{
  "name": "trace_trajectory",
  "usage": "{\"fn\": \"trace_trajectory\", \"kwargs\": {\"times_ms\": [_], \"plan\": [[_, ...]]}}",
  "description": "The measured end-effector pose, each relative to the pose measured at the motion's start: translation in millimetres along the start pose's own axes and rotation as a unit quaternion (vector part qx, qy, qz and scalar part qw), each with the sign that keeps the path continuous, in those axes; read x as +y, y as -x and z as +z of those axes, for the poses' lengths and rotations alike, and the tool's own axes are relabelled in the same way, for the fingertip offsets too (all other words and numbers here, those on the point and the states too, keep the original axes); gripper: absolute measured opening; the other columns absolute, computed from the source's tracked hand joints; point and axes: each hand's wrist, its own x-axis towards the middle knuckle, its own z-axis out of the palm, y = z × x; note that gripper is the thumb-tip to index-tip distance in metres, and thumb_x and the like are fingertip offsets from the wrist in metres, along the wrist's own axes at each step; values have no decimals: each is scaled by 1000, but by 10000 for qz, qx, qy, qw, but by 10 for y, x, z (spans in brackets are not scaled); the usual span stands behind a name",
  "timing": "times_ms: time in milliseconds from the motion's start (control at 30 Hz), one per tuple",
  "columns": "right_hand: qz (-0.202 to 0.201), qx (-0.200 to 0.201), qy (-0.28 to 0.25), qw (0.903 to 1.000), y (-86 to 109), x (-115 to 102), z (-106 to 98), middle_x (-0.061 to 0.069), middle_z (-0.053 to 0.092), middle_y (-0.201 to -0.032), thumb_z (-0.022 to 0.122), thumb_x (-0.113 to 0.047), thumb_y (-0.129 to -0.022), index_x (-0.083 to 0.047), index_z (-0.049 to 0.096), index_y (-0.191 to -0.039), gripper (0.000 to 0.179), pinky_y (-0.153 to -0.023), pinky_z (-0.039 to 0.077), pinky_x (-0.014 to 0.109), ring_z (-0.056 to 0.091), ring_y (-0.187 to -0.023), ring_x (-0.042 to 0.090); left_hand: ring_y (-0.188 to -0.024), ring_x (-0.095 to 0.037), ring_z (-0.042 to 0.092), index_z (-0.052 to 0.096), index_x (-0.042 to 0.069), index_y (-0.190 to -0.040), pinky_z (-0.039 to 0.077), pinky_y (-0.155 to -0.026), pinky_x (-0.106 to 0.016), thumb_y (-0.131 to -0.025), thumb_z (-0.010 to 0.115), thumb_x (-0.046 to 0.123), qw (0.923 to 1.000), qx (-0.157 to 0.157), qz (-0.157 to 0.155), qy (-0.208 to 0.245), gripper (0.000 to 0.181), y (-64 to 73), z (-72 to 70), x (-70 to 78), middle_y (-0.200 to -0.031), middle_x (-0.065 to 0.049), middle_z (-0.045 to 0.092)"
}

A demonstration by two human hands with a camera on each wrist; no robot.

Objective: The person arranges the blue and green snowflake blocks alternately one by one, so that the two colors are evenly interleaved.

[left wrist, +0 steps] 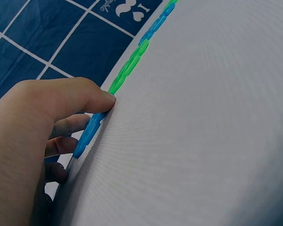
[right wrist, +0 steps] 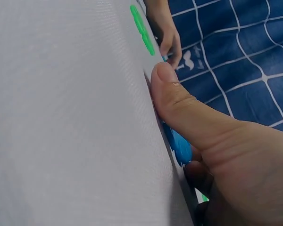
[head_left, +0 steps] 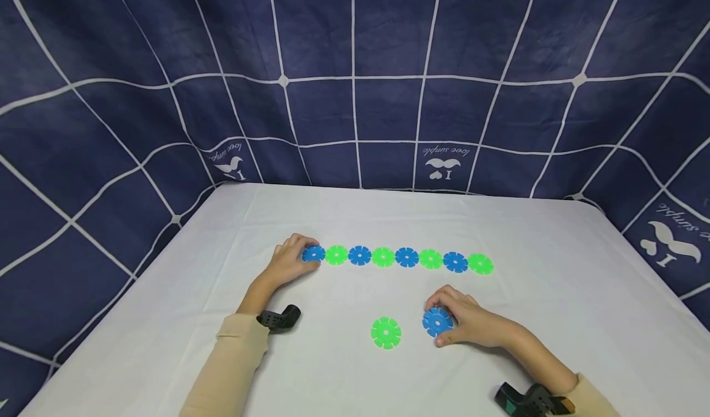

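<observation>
A row of flat, notched plastic snowflake discs, blue and green by turns, runs across the white table (head_left: 355, 220). At its left end, the thumb and fingers of my left hand (head_left: 288, 262) hold a blue disc (head_left: 314, 254) by its edges, beside a green disc (head_left: 336, 255). Nearer the front, my right hand (head_left: 474, 319) grips another blue disc (head_left: 437, 322) between thumb and fingers. To the left of that hand lies a loose green disc (head_left: 386, 333). In the right wrist view the thumb partly hides the blue disc (right wrist: 180, 149).
The row ends on the right with a green disc (head_left: 481, 264). Behind the table hangs a dark blue curtain (head_left: 388, 109) with white grid lines. A black wrist strap (head_left: 280, 318) is on the left arm, and a black device (head_left: 532, 400) on the right.
</observation>
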Motion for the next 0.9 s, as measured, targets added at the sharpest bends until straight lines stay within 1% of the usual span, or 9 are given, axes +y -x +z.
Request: {"fn": "trace_trajectory", "kwargs": {"times_ms": [167,233,400,467,533,667,767,833,900], "plan": [[310,75,-417,9986,-11,30,33,-6,48,-111,68,-46,-73,-26,46,-111,48,-84,30,36,40,-99,9,-111,-25,43,54,13,-118,27,-82,-38,-76,62,35,10000,-21,12,28,47,17,11,2,-119,-9,48],[378,56,-615,9974,-21,53,34,-5,50,-111,68,-43,-74,-28,48,-112,45,-82,32,33,40,-96,9,-111,-24,44,54,13,-118,27,-81,-37,-76,62,34,10000,-22,29,48,47,20,14,5,-119,-9,49],[214,-34,-944,9953,-57,101,20,-3,52,-98,67,-36,-78,-25,50,-114,41,-69,37,23,42,-82,6,-110,-25,44,54,13,-118,27,-81,-38,-76,62,34,10000,-4,52,26,47,19,9,13,-118,-9,48],[184,-76,-1065,9941,-67,103,7,-1,51,-91,66,-34,-80,-23,50,-115,40,-66,38,23,43,-78,6,-110,-24,44,55,13,-118,28,-81,-38,-76,62,34,10000,0,55,1,47,15,6,14,-118,-9,48],[268,-90,-1165,9928,-71,96,-13,0,50,-87,64,-33,-82,-23,50,-117,39,-65,38,23,44,-76,5,-111,-24,44,55,13,-117,27,-82,-38,-76,62,34,10000,-2,45,-6,47,11,2,16,-118,-9,48],[407,91,-1153,9925,-67,76,-73,2,55,-102,58,-31,-87,-24,49,-121,36,-68,39,22,47,-81,5,-111,-25,43,54,13,-117,28,-82,-38,-77,61,34,10000,10,68,-36,47,-7,-4,15,-119,-9,48],[391,342,-1083,9928,-65,81,-120,5,53,-121,54,-29,-90,-22,49,-125,36,-71,40,21,48,-87,6,-111,-25,43,54,12,-118,28,-82,-39,-77,61,34,10000,23,76,-27,46,-15,-3,12,-119,-10,48],[435,476,-1092,9919,-62,97,-150,6,50,-125,52,-28,-91,-21,48,-127,37,-68,40,22,47,-84,5,-111,-26,43,55,12,-118,27,-83,-40,-77,61,33,10000,35,72,32,46,-11,-3,8,-119,-10,48],[560,536,-1111,9908,-60,123,-179,7,56,-108,52,-27,-91,-20,47,-128,38,-62,40,22,48,-73,4,-111,-26,43,55,12,-117,27,-83,-41,-76,62,33,9999,78,89,100,46,-1,0,4,-118,-11,48]]}}
